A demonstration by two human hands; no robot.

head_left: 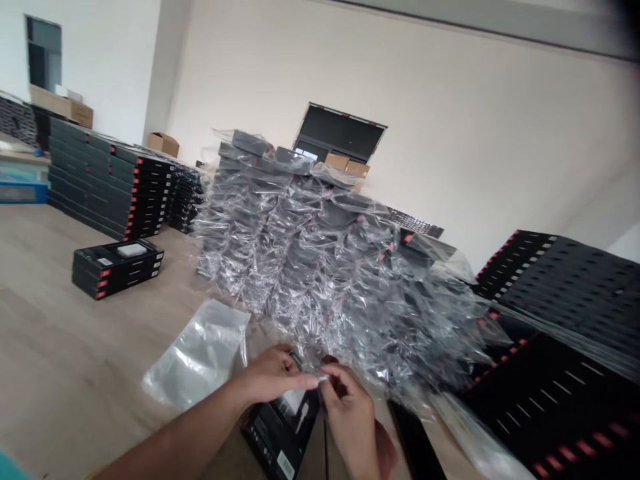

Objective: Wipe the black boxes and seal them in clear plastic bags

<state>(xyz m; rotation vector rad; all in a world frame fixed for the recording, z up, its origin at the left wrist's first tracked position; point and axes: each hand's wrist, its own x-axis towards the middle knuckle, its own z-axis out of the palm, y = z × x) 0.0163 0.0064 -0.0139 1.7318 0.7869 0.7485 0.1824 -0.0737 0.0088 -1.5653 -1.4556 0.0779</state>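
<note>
My left hand (273,377) and my right hand (350,417) pinch together at the top edge of a black retail box (280,433), which hangs below them with its white label showing. Thin clear film is bunched between my fingertips, though the exact grip is partly hidden. A flat, clear plastic bag (197,353) lies just left of my left hand, not touching it. Beyond my hands rises a large heap of black boxes in clear plastic wrap (320,267), its near edge almost at my right hand.
Unwrapped black boxes with red marks form stacks at right (555,373) and back left (110,180). A small stack (117,267) sits on the light wood-look surface (75,353). A dark flat box (415,440) lies right of my right hand. Cardboard boxes (163,143) stand by the wall.
</note>
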